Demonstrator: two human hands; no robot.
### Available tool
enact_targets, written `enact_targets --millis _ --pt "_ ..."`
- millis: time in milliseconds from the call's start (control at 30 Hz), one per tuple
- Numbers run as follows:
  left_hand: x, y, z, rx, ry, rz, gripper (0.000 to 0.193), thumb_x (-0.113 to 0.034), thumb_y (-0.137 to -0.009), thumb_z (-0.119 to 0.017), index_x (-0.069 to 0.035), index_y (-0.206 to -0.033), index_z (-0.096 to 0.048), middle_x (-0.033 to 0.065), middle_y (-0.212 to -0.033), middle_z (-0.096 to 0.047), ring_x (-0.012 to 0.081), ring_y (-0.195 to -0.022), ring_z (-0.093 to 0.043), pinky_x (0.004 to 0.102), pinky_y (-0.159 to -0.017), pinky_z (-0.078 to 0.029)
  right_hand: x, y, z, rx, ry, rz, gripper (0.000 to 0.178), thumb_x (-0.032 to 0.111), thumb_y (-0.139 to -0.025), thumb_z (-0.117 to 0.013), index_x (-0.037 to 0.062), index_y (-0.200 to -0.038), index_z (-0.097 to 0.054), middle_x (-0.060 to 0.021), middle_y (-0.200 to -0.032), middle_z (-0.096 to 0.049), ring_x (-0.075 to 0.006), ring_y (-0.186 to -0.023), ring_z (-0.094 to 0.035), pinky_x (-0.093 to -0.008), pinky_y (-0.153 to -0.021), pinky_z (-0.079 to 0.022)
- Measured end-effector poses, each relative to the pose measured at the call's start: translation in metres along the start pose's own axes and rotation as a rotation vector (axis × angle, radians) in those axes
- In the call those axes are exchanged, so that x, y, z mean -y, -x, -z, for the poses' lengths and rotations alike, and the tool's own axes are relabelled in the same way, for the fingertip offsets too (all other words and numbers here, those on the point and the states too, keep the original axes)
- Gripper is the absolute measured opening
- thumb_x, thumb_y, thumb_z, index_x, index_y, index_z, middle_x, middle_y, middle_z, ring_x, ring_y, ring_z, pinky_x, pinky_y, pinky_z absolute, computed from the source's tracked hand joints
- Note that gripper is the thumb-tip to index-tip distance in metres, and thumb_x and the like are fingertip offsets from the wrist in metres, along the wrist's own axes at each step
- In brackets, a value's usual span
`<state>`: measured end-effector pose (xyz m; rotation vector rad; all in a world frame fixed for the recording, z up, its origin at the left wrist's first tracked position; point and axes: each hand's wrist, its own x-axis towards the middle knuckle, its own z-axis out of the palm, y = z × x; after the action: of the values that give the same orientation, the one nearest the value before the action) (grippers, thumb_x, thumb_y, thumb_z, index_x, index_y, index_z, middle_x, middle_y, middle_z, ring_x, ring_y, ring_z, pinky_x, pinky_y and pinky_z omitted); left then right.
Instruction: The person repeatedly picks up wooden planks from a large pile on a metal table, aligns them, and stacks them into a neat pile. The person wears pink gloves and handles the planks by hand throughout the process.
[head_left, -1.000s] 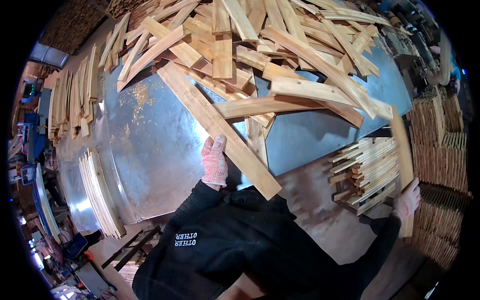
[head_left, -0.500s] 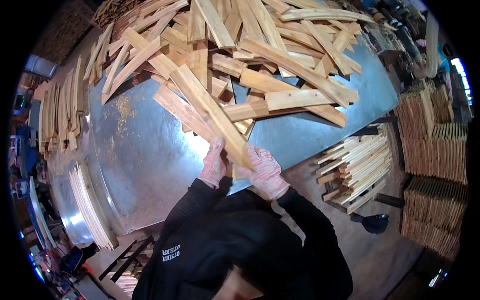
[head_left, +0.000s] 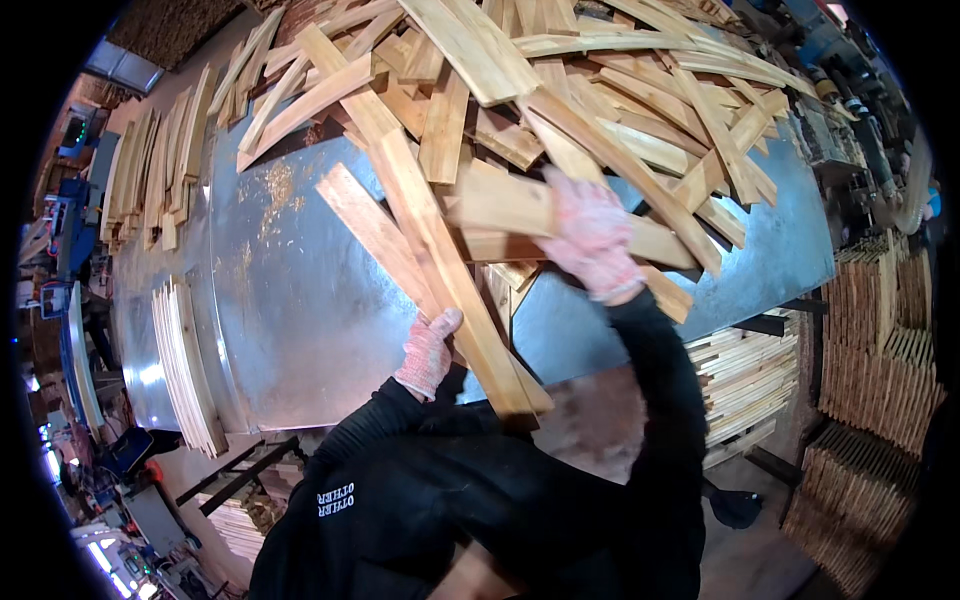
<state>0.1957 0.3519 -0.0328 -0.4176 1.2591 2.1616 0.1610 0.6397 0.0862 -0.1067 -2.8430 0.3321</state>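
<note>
At lower centre the left hand grips a long board at its edge; this hold should stay firm; at centre the blurred right hand meets a shorter board, its finger closure I cannot tell; better to lift clear of the pile, upper centre.

The right hand is smeared by blur.

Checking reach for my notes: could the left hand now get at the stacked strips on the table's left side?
Probably not without letting go: the left hand is holding planks, though only metal tabletop lies between it and the strips.
</note>
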Motion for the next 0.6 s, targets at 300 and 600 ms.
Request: enact_targets --millis 300,600 --pt "-0.068 0.029 0.03 -0.289 0.175 -0.172 0.039 -0.013 -0.097 -0.064 -0.005 -0.133 -0.053 0.0095 -0.121 -0.063 0.0213 -0.113 -0.062 0.0385 -0.099 -0.053 -0.028 -0.06 -0.024 -0.187 0.079 -0.089 0.091 0.064 -0.072 -0.075 -0.0008 -0.133 -0.054 -0.0233 -0.118 -0.065 -0.0381 -0.115 -0.06 -0.0457 -0.1 -0.045" --pt "-0.05 0.03 0.08 -0.42 0.155 -0.129 0.036 -0.012 -0.095 -0.065 -0.003 -0.129 -0.054 0.0132 -0.119 -0.064 0.0254 -0.107 -0.064 0.0392 -0.095 -0.054 -0.049 -0.011 -0.019 -0.067 -0.023 -0.345 0.095 0.044 -0.074 -0.081 0.002 -0.148 -0.038 -0.0261 -0.128 -0.061 -0.0398 -0.118 -0.06 -0.0452 -0.099 -0.05"
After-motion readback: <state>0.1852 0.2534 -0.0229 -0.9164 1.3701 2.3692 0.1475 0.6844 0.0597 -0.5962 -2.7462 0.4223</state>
